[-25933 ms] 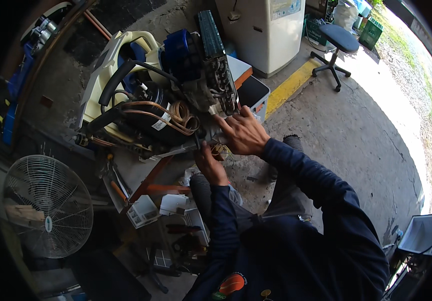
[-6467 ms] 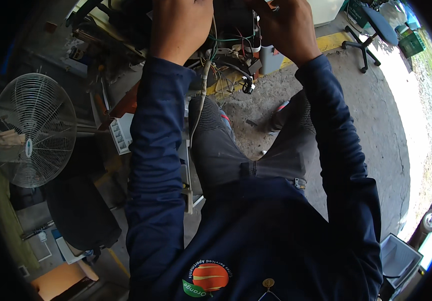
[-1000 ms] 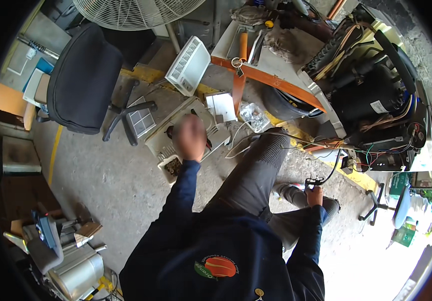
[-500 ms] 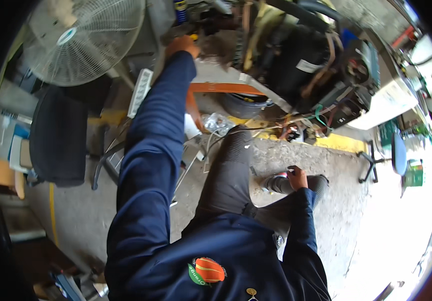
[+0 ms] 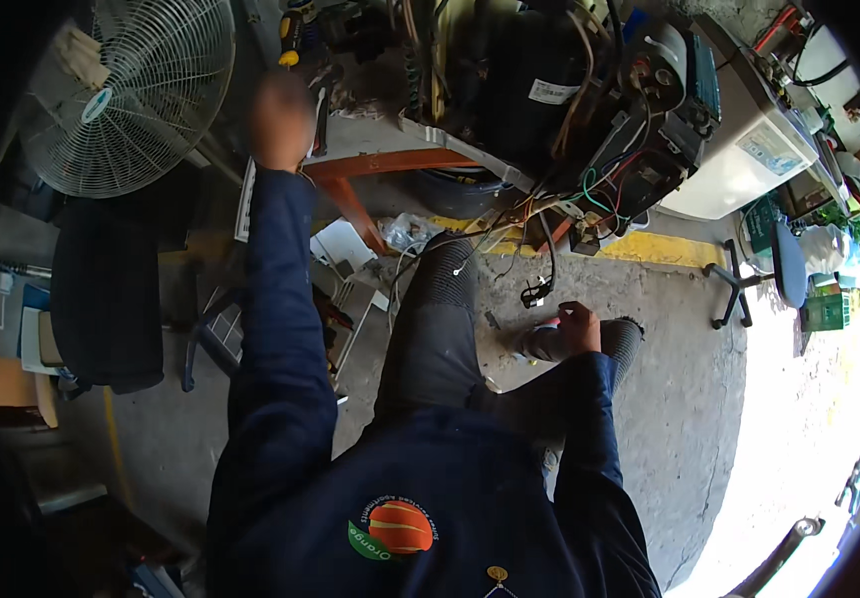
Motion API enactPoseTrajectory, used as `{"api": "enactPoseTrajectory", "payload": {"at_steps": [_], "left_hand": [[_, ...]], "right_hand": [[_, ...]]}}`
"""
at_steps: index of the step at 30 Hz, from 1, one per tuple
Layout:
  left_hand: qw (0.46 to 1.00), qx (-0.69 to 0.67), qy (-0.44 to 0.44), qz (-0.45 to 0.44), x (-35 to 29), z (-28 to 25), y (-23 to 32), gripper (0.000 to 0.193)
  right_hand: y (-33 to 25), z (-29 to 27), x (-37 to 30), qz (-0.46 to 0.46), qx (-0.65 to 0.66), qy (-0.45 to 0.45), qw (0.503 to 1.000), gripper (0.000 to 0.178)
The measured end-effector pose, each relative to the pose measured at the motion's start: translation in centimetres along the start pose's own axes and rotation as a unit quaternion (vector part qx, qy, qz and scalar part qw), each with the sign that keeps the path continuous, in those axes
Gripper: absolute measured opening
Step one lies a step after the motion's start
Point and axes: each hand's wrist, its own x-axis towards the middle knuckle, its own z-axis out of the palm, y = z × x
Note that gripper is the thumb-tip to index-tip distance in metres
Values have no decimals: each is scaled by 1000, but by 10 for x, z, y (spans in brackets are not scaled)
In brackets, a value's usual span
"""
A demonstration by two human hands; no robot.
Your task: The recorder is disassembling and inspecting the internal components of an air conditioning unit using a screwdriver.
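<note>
Concrete workshop floor (image 5: 669, 399) | left hand (image 5: 282, 120) raised beside fan (image 5: 131, 90), blurred, grip unclear | right hand (image 5: 579, 327) closed on small red-tipped thing by knee, under dangling wires (image 5: 539, 279)

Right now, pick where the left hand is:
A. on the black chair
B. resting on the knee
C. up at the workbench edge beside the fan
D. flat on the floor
C. The left hand, blurred, is raised to the workbench edge, right of the fan; the right hand is low by the foot.

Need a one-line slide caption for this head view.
Left hand raised to the cluttered workbench beside a fan; right hand low by dangling wires.
</note>
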Motion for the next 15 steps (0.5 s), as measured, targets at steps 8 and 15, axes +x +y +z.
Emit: {"api": "enactPoseTrajectory", "payload": {"at_steps": [8, 15], "left_hand": [[901, -294, -263, -179, -333, -132, 12, 15], [927, -135, -336, -101, -398, -152, -8, 15]], "right_hand": [[-176, 3, -120, -212, 87, 117, 966, 26], [-283, 30, -104, -545, -132, -167, 811, 25]]}}
